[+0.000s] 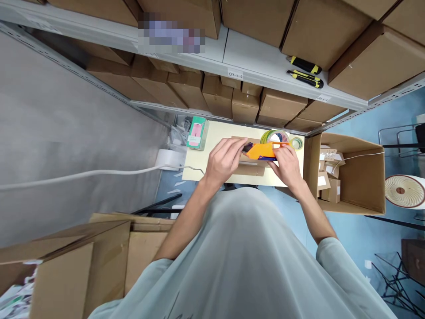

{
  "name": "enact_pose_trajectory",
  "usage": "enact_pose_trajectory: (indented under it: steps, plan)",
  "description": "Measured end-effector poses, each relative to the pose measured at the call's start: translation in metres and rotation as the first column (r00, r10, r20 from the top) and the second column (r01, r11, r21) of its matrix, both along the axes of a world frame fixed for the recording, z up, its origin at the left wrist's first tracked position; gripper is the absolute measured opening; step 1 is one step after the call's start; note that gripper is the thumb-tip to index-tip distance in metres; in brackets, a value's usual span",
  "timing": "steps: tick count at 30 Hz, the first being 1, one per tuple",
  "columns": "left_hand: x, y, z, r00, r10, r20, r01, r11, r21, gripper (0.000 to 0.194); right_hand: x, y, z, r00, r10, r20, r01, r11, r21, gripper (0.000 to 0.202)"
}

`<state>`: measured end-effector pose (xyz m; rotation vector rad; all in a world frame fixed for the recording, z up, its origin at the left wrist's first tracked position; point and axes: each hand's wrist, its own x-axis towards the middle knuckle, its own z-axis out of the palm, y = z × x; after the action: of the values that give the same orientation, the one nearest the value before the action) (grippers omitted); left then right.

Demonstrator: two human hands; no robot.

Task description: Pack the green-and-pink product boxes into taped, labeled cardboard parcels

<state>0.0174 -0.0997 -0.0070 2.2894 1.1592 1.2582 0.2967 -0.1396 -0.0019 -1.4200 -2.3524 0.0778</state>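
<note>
Both hands are on an orange and purple-blue plastic object (262, 151) with a dark end, held above the table. I cannot make out its exact kind. My left hand (226, 158) has its fingers closed around the dark left end. At the right end, my right hand (286, 165) pinches the orange body between thumb and fingers. Under the object lies a piece of brown cardboard (250, 170), partly covered by the hands, on the pale yellow tabletop (212, 133). Just behind it sit a large tape roll (264, 136) and a smaller tape roll (296, 143).
A green and pink box (197, 134) stands at the table's back left. To the right, an open carton (360, 177) contains several small boxes. Shelves (255, 55) of cardboard boxes rise behind, with two utility knives (305, 79) on one. A fan (405, 191) is far right.
</note>
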Motion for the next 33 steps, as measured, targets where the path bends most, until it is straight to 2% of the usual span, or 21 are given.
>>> enact_pose_trajectory:
  steps: [6,10,16,20,24,28,30,33]
  plan:
    - [-0.006,0.001,0.002,0.999,0.039,0.038,-0.033,0.99,-0.139,0.029,-0.005,-0.002,0.0,1.0,0.001,0.005,-0.001,0.998,-0.067,0.018]
    - [-0.011,-0.002,-0.002,0.994,0.046,0.098,-0.026,0.981,-0.194,0.026,-0.009,-0.001,-0.002,0.999,0.014,0.042,-0.008,0.99,-0.139,0.02]
    - [-0.018,-0.01,-0.017,0.984,0.086,0.153,-0.036,0.952,-0.306,0.029,-0.018,0.002,-0.004,0.992,0.062,0.111,-0.043,0.985,-0.167,0.024]
    - [-0.026,-0.013,-0.033,0.984,0.105,0.141,-0.036,0.906,-0.422,0.029,-0.024,0.004,-0.001,0.985,0.116,0.131,-0.078,0.962,-0.262,0.036]
    - [-0.039,-0.014,-0.049,0.991,0.095,0.092,-0.022,0.805,-0.593,0.028,-0.022,0.006,0.004,0.972,0.168,0.167,-0.086,0.906,-0.414,0.044]
    - [-0.057,0.0,-0.065,0.983,0.179,0.045,-0.091,0.682,-0.725,0.023,-0.01,0.019,0.015,0.955,0.137,0.264,0.044,0.813,-0.58,0.038]
    - [-0.063,0.013,-0.075,0.981,0.192,0.039,-0.086,0.599,-0.796,0.02,-0.004,0.032,0.02,0.958,0.106,0.268,0.109,0.728,-0.677,0.037]
    - [-0.064,0.034,-0.091,0.973,0.196,0.118,0.028,0.407,-0.913,0.018,-0.002,0.06,0.023,0.983,0.065,0.173,0.109,0.554,-0.825,0.042]
